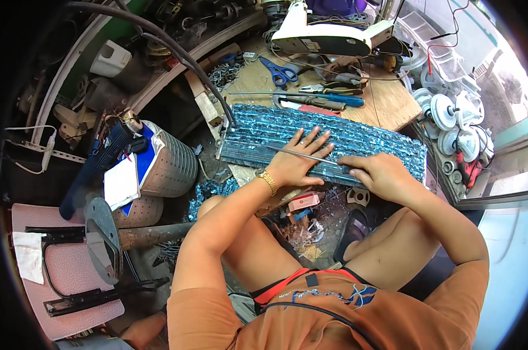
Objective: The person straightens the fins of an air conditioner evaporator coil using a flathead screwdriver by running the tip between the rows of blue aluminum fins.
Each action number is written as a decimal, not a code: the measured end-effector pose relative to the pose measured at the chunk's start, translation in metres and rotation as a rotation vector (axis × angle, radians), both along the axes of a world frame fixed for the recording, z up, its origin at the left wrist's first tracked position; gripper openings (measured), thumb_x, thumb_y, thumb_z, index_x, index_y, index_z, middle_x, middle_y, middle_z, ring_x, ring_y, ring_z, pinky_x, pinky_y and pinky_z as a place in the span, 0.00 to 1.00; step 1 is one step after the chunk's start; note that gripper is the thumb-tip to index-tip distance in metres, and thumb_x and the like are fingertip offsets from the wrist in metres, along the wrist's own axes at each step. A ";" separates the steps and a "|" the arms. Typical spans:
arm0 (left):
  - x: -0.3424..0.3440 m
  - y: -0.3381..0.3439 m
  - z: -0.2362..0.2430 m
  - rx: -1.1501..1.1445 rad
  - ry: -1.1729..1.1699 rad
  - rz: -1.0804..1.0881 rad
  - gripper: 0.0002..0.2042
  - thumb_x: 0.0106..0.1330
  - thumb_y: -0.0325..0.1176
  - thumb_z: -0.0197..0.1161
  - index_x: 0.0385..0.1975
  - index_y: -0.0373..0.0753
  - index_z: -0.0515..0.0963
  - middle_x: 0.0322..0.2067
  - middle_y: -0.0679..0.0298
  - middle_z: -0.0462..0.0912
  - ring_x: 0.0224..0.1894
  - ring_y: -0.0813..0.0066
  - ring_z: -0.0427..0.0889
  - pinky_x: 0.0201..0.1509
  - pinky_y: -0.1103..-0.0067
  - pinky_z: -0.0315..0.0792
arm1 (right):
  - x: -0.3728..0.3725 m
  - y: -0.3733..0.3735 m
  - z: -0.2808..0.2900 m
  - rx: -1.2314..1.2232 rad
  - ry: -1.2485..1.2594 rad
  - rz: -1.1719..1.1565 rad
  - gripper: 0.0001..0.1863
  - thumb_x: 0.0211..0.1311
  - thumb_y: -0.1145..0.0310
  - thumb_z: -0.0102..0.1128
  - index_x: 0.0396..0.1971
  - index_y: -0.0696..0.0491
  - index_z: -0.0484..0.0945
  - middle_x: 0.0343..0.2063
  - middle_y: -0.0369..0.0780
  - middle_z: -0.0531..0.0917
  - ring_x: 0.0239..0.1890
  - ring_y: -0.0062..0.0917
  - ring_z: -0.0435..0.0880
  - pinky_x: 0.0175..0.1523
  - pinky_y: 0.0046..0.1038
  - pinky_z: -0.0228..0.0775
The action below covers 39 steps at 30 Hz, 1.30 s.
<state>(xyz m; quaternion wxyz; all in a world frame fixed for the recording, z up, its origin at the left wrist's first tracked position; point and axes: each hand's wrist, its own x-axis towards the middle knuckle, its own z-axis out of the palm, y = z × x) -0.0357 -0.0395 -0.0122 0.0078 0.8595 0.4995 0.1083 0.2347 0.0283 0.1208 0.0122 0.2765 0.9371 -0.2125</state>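
Observation:
A long panel of crumpled, shiny blue metal fins, like a heat-exchanger coil (380, 137), lies across in front of me. My left hand (299, 162) rests flat on its near part, fingers spread and a gold watch (268, 181) at the wrist. My right hand (377, 174) is closed around a dark handle with a long thin metal shaft, which looks like a screwdriver (311, 157). The shaft points left and crosses over the back of my left hand. My right fingers hide most of the handle.
Behind the coil, a wooden board (401, 108) bears blue-handled scissors (278, 72), pliers (334, 89) and other tools. White plastic parts (444, 111) pile up at right. A perforated metal drum (179, 163) and a pink padded seat (71, 256) are at left. Scraps litter the floor below.

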 end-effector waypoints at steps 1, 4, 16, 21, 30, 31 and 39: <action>0.001 0.001 -0.001 -0.002 -0.013 -0.007 0.52 0.64 0.75 0.60 0.84 0.50 0.58 0.85 0.56 0.51 0.86 0.49 0.46 0.85 0.47 0.46 | 0.000 -0.001 0.002 0.001 -0.002 0.001 0.19 0.75 0.56 0.61 0.63 0.33 0.84 0.35 0.47 0.91 0.37 0.48 0.90 0.44 0.50 0.82; 0.002 -0.003 -0.005 -0.022 -0.041 -0.002 0.52 0.63 0.74 0.62 0.84 0.51 0.58 0.85 0.56 0.51 0.86 0.49 0.46 0.85 0.47 0.46 | -0.005 -0.013 0.008 0.006 -0.055 -0.005 0.19 0.75 0.56 0.61 0.63 0.33 0.83 0.32 0.47 0.90 0.35 0.47 0.90 0.40 0.48 0.82; 0.000 -0.002 -0.007 -0.035 -0.016 0.009 0.52 0.64 0.76 0.59 0.84 0.51 0.58 0.85 0.55 0.50 0.86 0.49 0.45 0.85 0.46 0.44 | -0.033 -0.005 -0.018 -0.057 0.026 -0.047 0.19 0.75 0.58 0.60 0.63 0.33 0.83 0.35 0.49 0.90 0.37 0.50 0.90 0.43 0.51 0.81; 0.000 0.000 0.002 -0.024 0.025 -0.007 0.53 0.65 0.77 0.55 0.83 0.47 0.58 0.85 0.53 0.51 0.86 0.50 0.48 0.86 0.52 0.47 | -0.004 0.007 0.016 -0.066 -0.006 -0.019 0.18 0.75 0.57 0.60 0.62 0.35 0.84 0.36 0.47 0.90 0.38 0.49 0.90 0.44 0.50 0.81; 0.004 0.000 0.000 -0.058 -0.017 -0.015 0.52 0.64 0.75 0.59 0.83 0.47 0.59 0.84 0.52 0.52 0.86 0.50 0.49 0.86 0.53 0.48 | -0.004 0.011 0.018 -0.024 -0.104 0.029 0.18 0.76 0.58 0.60 0.62 0.35 0.84 0.33 0.46 0.91 0.35 0.48 0.90 0.41 0.49 0.82; 0.006 0.001 -0.001 -0.064 -0.029 -0.017 0.52 0.64 0.74 0.60 0.83 0.47 0.59 0.84 0.52 0.52 0.86 0.50 0.49 0.86 0.52 0.48 | -0.007 0.007 0.015 -0.001 -0.109 0.017 0.18 0.76 0.58 0.60 0.62 0.35 0.84 0.32 0.46 0.90 0.34 0.47 0.90 0.40 0.48 0.82; 0.004 0.003 -0.002 -0.040 -0.039 -0.018 0.54 0.61 0.73 0.64 0.83 0.48 0.58 0.85 0.54 0.51 0.86 0.50 0.48 0.86 0.50 0.45 | -0.013 -0.009 -0.018 -0.210 0.070 -0.116 0.19 0.76 0.57 0.61 0.64 0.37 0.83 0.38 0.48 0.91 0.40 0.49 0.90 0.48 0.50 0.82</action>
